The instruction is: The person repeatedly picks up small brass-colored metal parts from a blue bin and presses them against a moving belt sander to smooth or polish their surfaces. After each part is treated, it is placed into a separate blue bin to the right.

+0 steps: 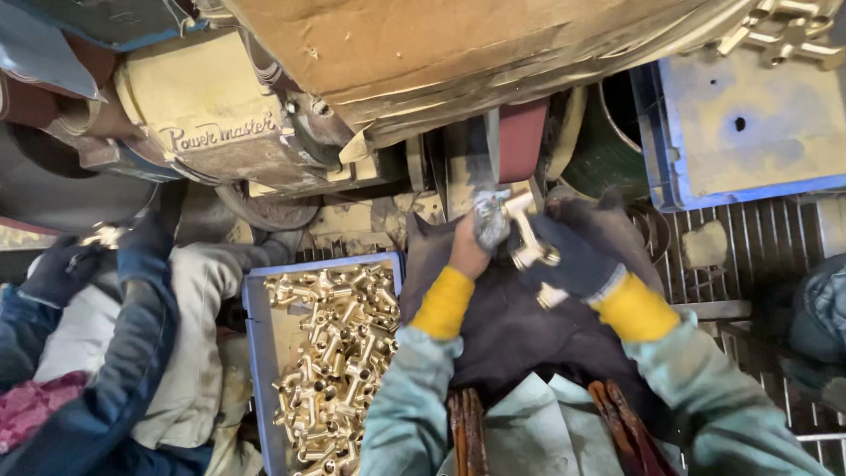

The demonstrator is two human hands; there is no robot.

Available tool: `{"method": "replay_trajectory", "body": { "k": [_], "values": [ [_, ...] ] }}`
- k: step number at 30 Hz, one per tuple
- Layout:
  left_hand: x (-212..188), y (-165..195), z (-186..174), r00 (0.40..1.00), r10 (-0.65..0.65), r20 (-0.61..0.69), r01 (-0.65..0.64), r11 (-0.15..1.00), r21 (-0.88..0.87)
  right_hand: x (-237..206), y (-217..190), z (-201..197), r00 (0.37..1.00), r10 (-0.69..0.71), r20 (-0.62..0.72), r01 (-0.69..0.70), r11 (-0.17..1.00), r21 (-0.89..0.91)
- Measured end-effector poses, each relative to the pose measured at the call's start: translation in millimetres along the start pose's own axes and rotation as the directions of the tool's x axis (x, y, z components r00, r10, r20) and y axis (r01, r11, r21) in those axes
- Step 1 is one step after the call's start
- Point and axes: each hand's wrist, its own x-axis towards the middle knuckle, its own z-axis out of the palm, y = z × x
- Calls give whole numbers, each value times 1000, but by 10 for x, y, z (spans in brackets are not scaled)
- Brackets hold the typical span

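A brass fitting [529, 236] is held up against the red sanding belt [522, 137] of the grinding machine, just below the belt's lower end. It is gripped at both ends: the right hand [573, 256], in a dark glove, is closed around its lower part, and the left hand [480, 231] is closed on its upper end with cloth-wrapped fingertips.

A slip could be judged likely if the fitting is caught by the belt, since the fingers lie very near the abrasive; the piece might be torn loose or a fingertip dragged in.

Left of the belt and lower, a blue tray [254, 353] heaped with brass fittings [339, 353] is set. Right of the belt, another blue crate [740, 123] rests on a wire rack [758, 247]. Far left of the belt, a co-worker's dark sleeve [132, 353] is seen. The view of the belt is crowded by cardboard [441, 44] above it.
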Motion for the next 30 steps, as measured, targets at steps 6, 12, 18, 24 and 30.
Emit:
{"method": "replay_trajectory", "body": {
  "k": [6,12,18,24,30],
  "values": [
    [-299,1244,69,942,59,330,122,855,-504,212,-1106,-584,886,448,123,-369,517,772],
    [-274,1717,21,992,2,128,10,996,-89,234,-1090,-480,936,342,78,-348,876,334],
    [-84,1298,51,996,-16,89,31,983,-179,277,-618,-188,876,468,115,-480,868,126],
    [255,451,18,996,79,-37,-79,997,-6,597,-351,2,841,527,124,-530,755,386],
    [276,164,103,970,-242,-2,242,968,-64,652,-252,58,804,551,224,-595,743,307]
  ]
}}
